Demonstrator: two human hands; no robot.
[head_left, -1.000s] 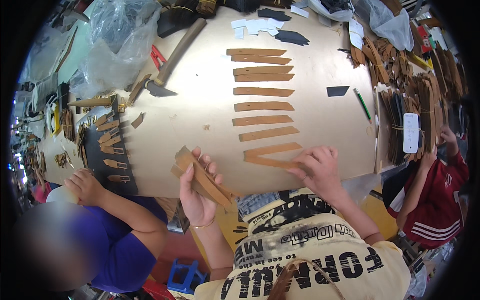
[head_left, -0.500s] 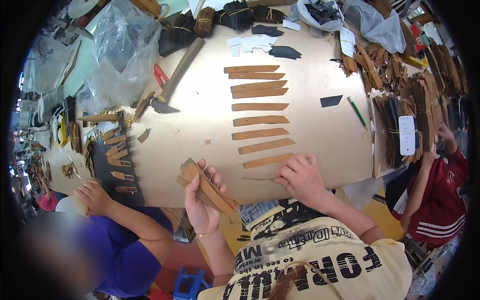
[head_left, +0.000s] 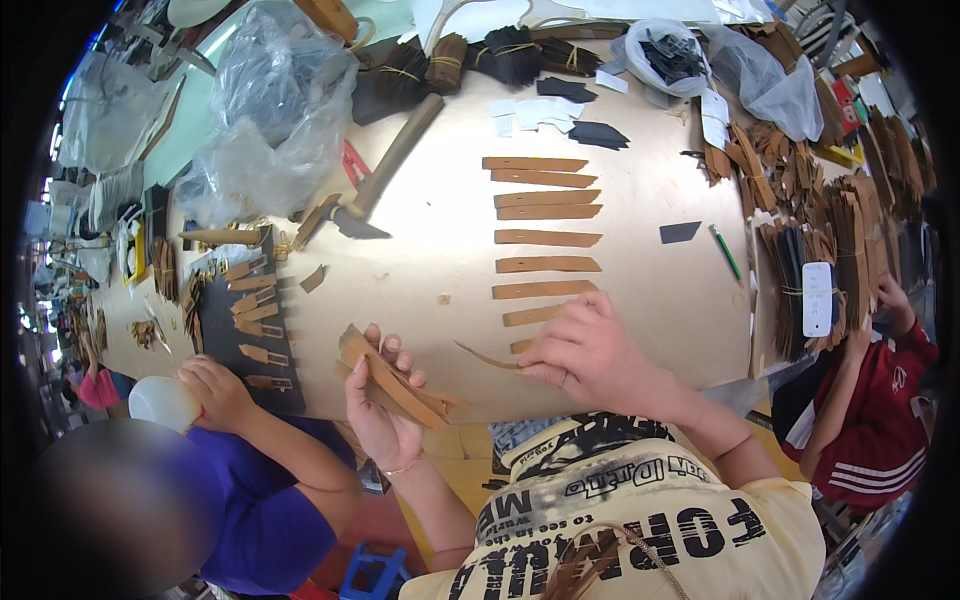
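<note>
The left hand (head_left: 384, 425) curls round a bundle of brown strips (head_left: 392, 383) — the right hand (head_left: 580, 350) pinches a single strip (head_left: 488, 356).

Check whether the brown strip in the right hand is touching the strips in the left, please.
Apart: the head view shows tabletop between the brown strip pinched in the right hand and the bundle of strips held in the left hand.

My strips (head_left: 395, 388): tan-brown. My shirt (head_left: 650, 500): cream, black lettering. Tabletop (head_left: 420, 270): pale gold. Pencil (head_left: 726, 252): green. Top (head_left: 870, 415) at right: red, white-striped.
</note>
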